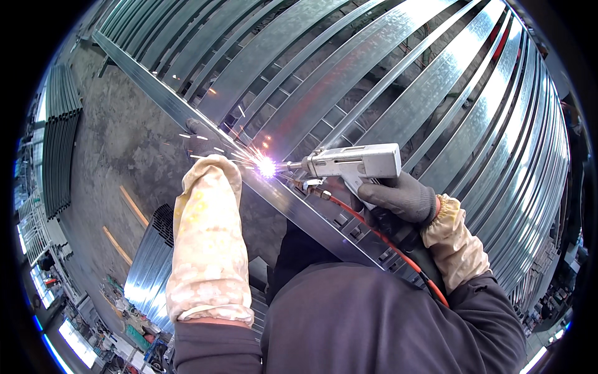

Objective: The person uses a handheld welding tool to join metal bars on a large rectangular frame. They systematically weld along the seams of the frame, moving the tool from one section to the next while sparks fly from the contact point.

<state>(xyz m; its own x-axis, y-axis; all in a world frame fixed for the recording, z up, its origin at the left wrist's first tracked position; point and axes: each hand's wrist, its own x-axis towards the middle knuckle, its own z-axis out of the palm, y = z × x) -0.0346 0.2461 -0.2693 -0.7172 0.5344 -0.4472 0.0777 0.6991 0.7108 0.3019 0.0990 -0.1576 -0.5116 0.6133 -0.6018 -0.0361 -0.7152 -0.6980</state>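
Note:
My right hand (402,198), in a grey glove, is wrapped round the grip of a silver pistol-shaped welding gun (355,162). Its nozzle points left at a long steel rail (283,202), where a bright violet-white glow (266,167) throws sparks to the upper left. An orange-red hose (355,215) runs from below the nozzle back along my right forearm. Across the glow, my gloved left hand (204,138) closes on the rail's edge, its fingers partly hidden by sparks and the sleeve cuff. Pale, stained protective sleeves cover both forearms.
Many parallel steel slats (349,75) run from the rail toward the far side, with gaps between them. Stacked dark bars (60,156) stand at the left. On the concrete floor (118,106) lie wooden strips (132,206) near a bundle of shiny metal profiles (149,274).

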